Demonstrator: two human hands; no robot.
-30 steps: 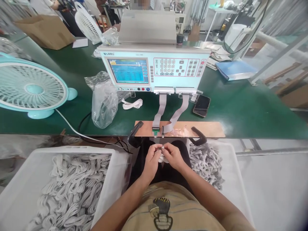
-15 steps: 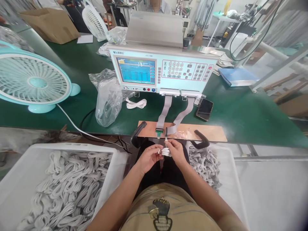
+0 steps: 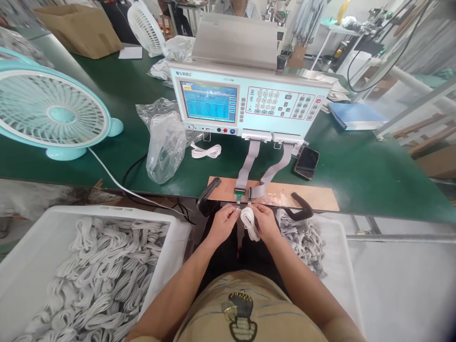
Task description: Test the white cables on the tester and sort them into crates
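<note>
A coiled white cable (image 3: 250, 224) hangs between my two hands, just below the table edge. My left hand (image 3: 225, 221) pinches one end of it, close under a small green circuit board (image 3: 240, 194). With closed fingers my right hand (image 3: 265, 221) holds the other end, at the black connector (image 3: 250, 193) beside the board. Grey ribbon cables (image 3: 247, 166) run from both connectors up to the tester (image 3: 249, 99), whose screen is lit. The board and connector sit on a copper-coloured strip (image 3: 320, 195) along the table edge. My fingertips partly hide the cable ends.
Black clamps (image 3: 207, 195) grip the strip. A white bin (image 3: 46, 213) full of coiled cables stands at left; a second bin (image 3: 344, 242) is at right. A phone (image 3: 307, 163), a loose cable coil (image 3: 206, 151) and a fan (image 3: 60, 114) are on the green table. A person sits behind the tester.
My left hand has moved up to the green board with its cable end. The coil has dropped to hang lower between my hands. The whole view has shifted slightly.
</note>
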